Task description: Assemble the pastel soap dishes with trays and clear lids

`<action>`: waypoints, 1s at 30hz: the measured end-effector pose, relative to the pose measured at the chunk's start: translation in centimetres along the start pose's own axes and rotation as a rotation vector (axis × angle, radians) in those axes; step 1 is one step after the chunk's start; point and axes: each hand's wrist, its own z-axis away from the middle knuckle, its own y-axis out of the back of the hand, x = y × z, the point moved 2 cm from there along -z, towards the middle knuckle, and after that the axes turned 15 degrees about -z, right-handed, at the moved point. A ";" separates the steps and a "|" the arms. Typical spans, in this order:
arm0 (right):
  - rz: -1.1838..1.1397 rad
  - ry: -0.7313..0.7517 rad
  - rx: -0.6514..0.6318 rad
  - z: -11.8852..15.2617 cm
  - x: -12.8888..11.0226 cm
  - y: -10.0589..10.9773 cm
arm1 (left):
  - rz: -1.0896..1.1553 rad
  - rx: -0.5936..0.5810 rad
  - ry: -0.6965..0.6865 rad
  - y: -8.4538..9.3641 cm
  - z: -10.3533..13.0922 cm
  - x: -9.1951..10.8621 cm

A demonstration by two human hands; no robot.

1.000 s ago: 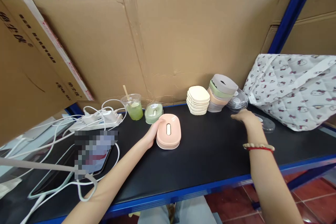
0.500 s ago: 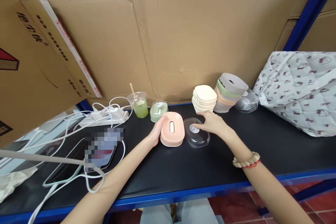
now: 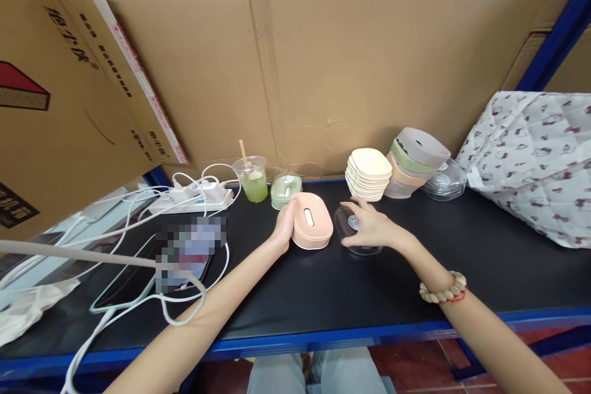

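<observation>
My left hand [image 3: 284,226] is closed along the left side of a pink rounded box [image 3: 318,231], with its fingers partly hidden behind it. The box stands on the black tabletop, and a pale oval slot shows in its top. To its right lies a clear plastic lid [image 3: 344,223] with a small round sticker. My right hand [image 3: 372,226] is over this lid, thumb at the near left and fingers along the far edge, seemingly gripping it. Behind the pink box sits a green box [image 3: 281,195] under a clear cover.
At the back stand stacked cream trays [image 3: 369,166], nested coloured boxes [image 3: 415,157] and piled clear lids [image 3: 446,181]. A drink cup [image 3: 253,181], a power strip [image 3: 184,202], cables and a phone [image 3: 189,258] occupy the left. A patterned bag [image 3: 535,160] is at the right; cardboard [image 3: 323,61] walls the back.
My right hand has come down over the clear lid, with thumb and fingers now at its edges. My left hand stays on the pink box. The whole view has shifted slightly.
</observation>
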 end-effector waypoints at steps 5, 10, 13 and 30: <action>-0.214 0.089 0.307 -0.7 -0.3 0.1 | -0.009 -0.131 -0.019 -0.5 0.4 -0.3; -0.429 0.337 0.235 -1.4 -0.9 -1.9 | -0.015 -0.357 -0.050 -1.5 1.1 -0.7; -0.480 0.363 0.213 -1.6 -0.9 -2.6 | -0.017 -0.419 -0.090 -1.7 1.2 -0.7; -1.099 0.134 0.178 -1.9 -1.4 -3.3 | 0.101 -0.259 -0.125 -1.2 1.5 -0.3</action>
